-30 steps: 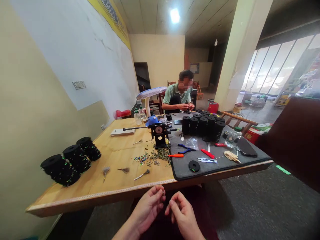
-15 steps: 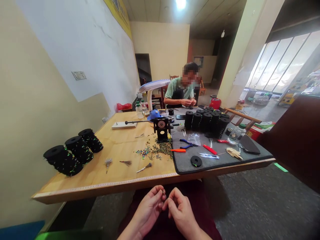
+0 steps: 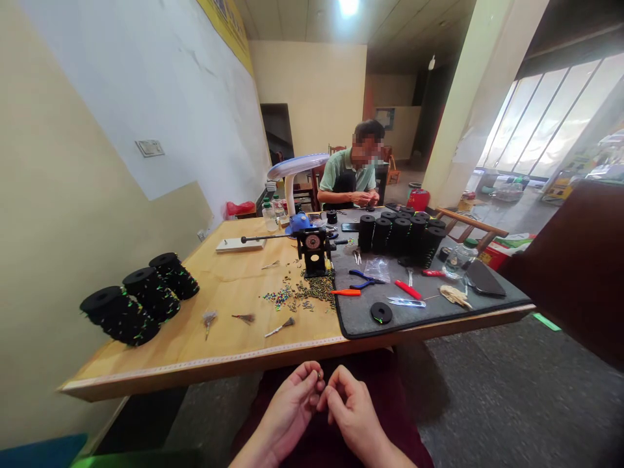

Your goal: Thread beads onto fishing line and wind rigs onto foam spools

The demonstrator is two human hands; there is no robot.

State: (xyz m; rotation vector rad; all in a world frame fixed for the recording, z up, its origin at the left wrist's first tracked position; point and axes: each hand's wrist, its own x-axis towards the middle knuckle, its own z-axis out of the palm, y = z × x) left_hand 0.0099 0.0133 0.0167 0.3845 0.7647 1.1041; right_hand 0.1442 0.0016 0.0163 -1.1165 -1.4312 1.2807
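Head view: the left hand is raised in front of the near edge of the desk, with thumb and index finger closed on a small metallic piece; its exact shape is too small to tell. The right hand is just beside it, with fingers curled and thumb drawn against the index finger; whether they grip anything cannot be told.

On the desk beyond the hands, a loose heap of small metal parts lies in front of a black device with a round dial. Coloured beads lie to the left of the heap. A gray mat covers the right part of the desk and carries blue-handled pliers and a flat black spool. Three black rolls stand at the left. A person sits at the far side.
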